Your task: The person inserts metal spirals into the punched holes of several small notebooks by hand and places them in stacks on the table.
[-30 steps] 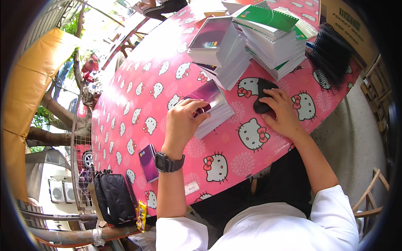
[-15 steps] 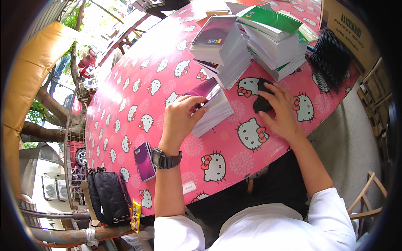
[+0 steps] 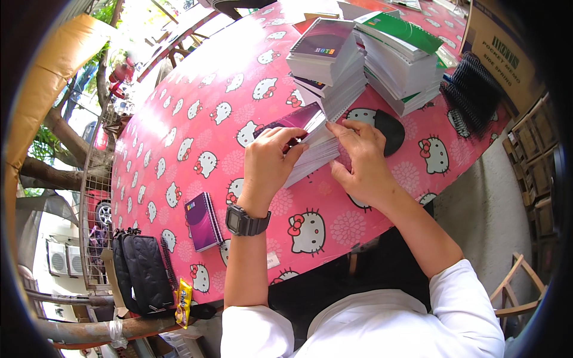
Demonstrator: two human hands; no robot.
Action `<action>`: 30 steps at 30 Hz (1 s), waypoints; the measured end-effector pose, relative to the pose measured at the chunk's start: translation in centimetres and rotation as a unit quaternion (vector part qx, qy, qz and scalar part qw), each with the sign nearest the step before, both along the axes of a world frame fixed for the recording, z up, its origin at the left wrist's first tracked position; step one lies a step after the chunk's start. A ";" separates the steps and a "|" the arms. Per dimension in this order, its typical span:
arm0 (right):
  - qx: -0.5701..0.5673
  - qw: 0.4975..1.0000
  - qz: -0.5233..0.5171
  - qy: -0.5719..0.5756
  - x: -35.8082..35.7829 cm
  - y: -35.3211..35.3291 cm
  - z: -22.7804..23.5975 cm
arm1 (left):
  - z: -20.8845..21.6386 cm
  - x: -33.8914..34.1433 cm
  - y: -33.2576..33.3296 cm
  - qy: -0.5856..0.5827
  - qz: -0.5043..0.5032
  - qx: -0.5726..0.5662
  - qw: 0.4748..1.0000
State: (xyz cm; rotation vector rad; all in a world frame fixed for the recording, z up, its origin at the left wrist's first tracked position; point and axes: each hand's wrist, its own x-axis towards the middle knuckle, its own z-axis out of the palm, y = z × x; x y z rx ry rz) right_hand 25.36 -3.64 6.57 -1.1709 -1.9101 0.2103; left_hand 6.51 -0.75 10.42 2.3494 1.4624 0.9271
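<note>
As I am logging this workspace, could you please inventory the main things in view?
Table cover: one, pink patterned, across the table
Page stack: one, purple and white, between the hands
Purple-topped pile: one, purple and white, far side
Green-topped pile: one, green and white, right of that
Spiral notebook: one, purple, left
Coils: several, black, right
Box: one, brown, far right
Bag: one, black, near left
Packet: one, yellow, beside bag
Left hand: one, bare, holding page stack
Right hand: one, bare, at its right edge
</note>
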 end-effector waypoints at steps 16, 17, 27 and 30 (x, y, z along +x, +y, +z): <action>0.052 0.996 -0.026 -0.065 -0.8 0.5 2.0 | -0.8 -0.5 0.4 0.009 -0.021 0.054 0.998; 0.050 0.996 -0.027 -0.065 -0.8 0.5 2.1 | -0.8 -0.5 0.4 0.007 -0.022 0.054 0.998; 0.024 0.998 -0.017 -0.052 -0.5 0.8 2.3 | -0.6 -0.3 0.1 0.010 -0.013 0.059 0.998; -0.012 0.999 -0.023 -0.033 -0.2 0.9 1.5 | -0.8 -0.2 0.1 -0.011 0.004 0.048 0.999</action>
